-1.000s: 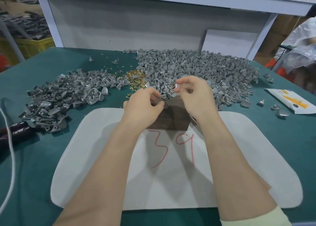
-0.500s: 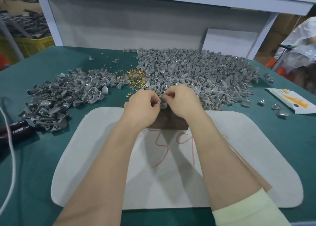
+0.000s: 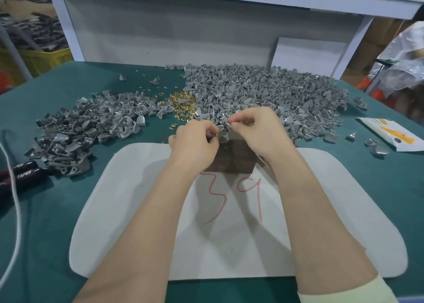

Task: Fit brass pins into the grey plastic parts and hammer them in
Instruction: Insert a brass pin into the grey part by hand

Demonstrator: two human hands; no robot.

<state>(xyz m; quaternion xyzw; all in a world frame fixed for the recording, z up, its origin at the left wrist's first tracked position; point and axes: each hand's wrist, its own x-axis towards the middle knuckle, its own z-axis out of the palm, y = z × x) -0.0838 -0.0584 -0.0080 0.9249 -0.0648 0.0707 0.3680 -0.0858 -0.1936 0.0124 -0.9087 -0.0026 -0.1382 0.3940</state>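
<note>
The left hand (image 3: 192, 145) and the right hand (image 3: 260, 132) were seen bare, as were both arms. On the right arm a pale cream sleeve (image 3: 341, 291) was worn, its edge near the elbow.

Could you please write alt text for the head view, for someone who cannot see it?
The left hand and right hand pinch a grey part over a dark block on a white mat. Grey part piles and brass pins lie behind.

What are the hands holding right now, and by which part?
One grey part, above the dark block. The left hand pinches its left edge and the right hand pinches its upper right edge.
</note>
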